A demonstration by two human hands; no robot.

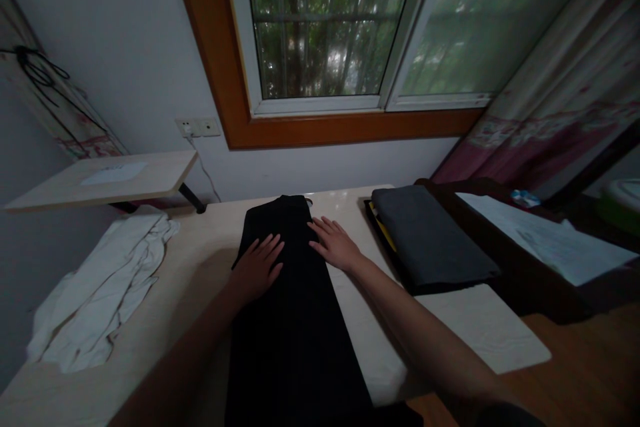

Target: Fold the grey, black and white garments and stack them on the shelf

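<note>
Because both the left hand (257, 269) and the right hand (336, 243) lie flat, fingers unclenched, grasping nothing, on the black garment (300, 320), lengthwise on the table (200, 240), uneven palm pressure could skew its layers. Sideways drag of the right forearm could disturb the nearby grey folded cloth (433, 233).

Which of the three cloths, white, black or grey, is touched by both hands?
The black cloth, in the middle: the left hand and right hand rest on it. The white cloth, left, and grey cloth, right, have no hand on them.
</note>
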